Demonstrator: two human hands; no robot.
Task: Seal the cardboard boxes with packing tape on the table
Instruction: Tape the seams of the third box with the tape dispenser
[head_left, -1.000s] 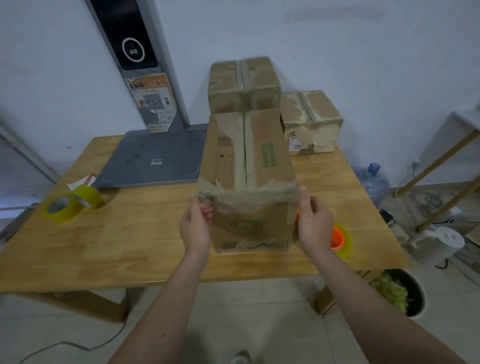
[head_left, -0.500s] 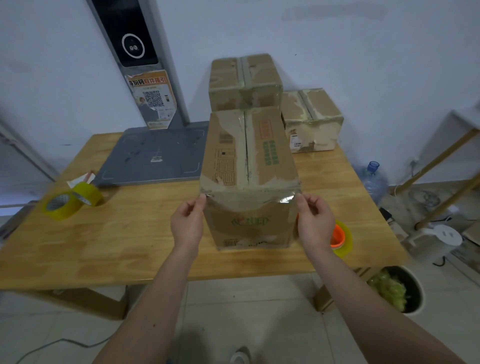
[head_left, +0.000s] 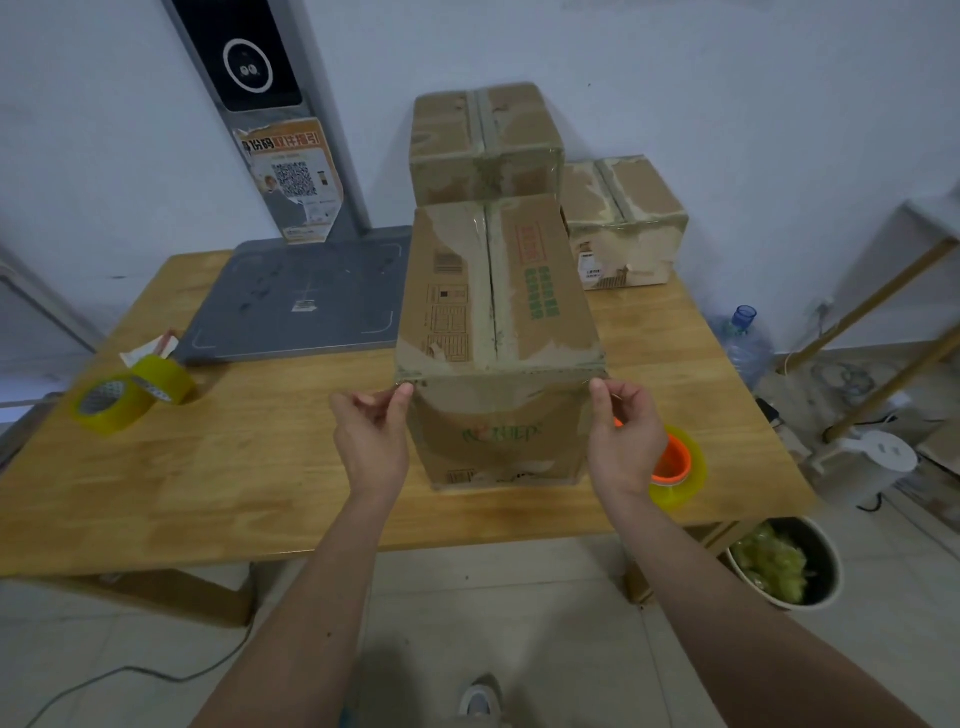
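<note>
Since a second ago both hands have slid up the tall cardboard box (head_left: 498, 322) from its side walls to its near top corners. The left hand (head_left: 371, 436) and right hand (head_left: 623, 436) each pinch a corner, apparently the tape ends. Best press them outward and down, smoothing wrinkles. Scuffed, matte cardboard between the grips; a glossy tape roll (head_left: 675, 470) lies just right of the right hand.

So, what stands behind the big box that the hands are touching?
Behind the big box stands a taped box against the wall, and to its right a smaller box. The big box hides the taped box's lower part and the table there.
</note>
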